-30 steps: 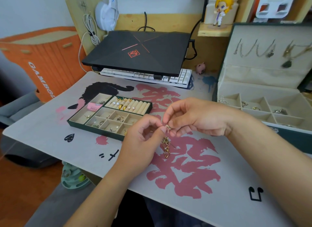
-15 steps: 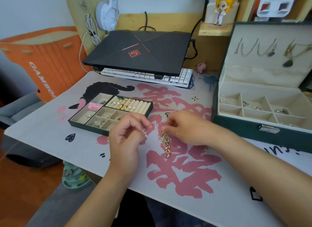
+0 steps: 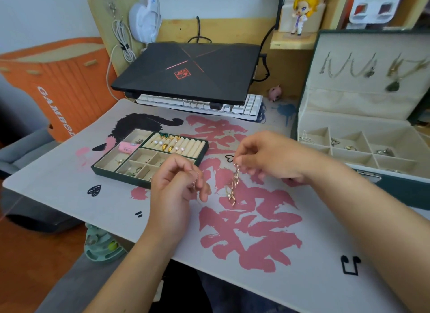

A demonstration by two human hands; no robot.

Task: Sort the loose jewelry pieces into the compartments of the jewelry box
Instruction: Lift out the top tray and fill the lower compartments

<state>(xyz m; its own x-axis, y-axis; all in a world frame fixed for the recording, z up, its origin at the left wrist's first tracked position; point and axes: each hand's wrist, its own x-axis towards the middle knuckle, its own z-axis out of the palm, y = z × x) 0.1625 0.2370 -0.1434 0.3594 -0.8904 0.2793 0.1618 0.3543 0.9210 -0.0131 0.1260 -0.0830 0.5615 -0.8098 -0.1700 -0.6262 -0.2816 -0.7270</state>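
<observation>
Setting: printed mat [image 3: 302,238] over the table, pale fabric with pink brush characters and a black cat; a closed black laptop [image 3: 186,72] sits at the back on a white keyboard [image 3: 232,105].
Right hand [image 3: 274,156]: grip pinched at the fingertips on the top of a gold dangle earring [image 3: 233,184], raised so the piece hangs free above the mat and, in all likelihood, cannot tangle.
Gold dangle earring: chain of small twisted, glossy metal links, hanging near-vertical between the two hands.
Left hand [image 3: 176,184]: grip closed on a thin, pale wire-like piece [image 3: 195,180], probably the matching earring; its form is too fine to read.
Tray [image 3: 111,170]: dark green rim, cream velvety lining; ring rolls hold gold and pearl pieces, square compartments hold small studs. It lies just behind the left hand.
Jewelry box [image 3: 395,187]: open at the right, lid upright with necklaces hung inside; cream dividers, several compartments holding small pieces.
Step judged: the pair is separated and neither piece is yet stowed.
</observation>
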